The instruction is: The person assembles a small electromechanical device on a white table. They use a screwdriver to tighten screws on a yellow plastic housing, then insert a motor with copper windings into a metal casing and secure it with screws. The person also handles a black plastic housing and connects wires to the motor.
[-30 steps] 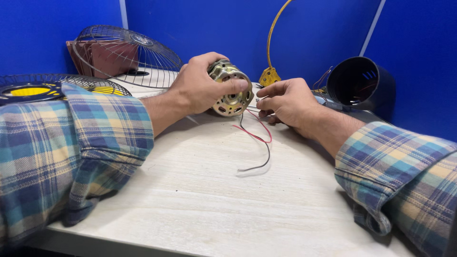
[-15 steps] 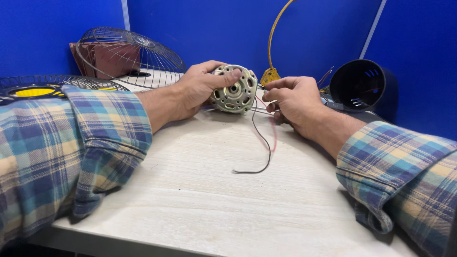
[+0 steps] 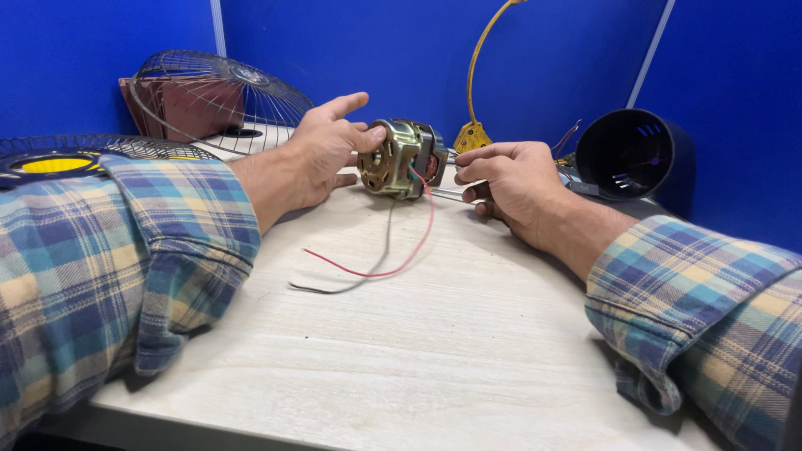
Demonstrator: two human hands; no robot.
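the fan motor (image 3: 403,159) sits on the table (image 3: 401,351), its red wire (image 3: 393,259) trailing toward the person. the left hand (image 3: 322,150) touches the motor with loose fingers; the right hand (image 3: 510,179), right of it, pinches a thin metal rod (image 3: 447,195).

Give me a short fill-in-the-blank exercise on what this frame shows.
1. The left hand touches a small brass-coloured ____ on the table.
2. Of the wires trailing from it toward the camera, one is grey and the other ____.
3. The black hollow cylinder lies on the person's ____ side.
4. The right hand rests ____ the table.

Missing words: motor; red; right; on
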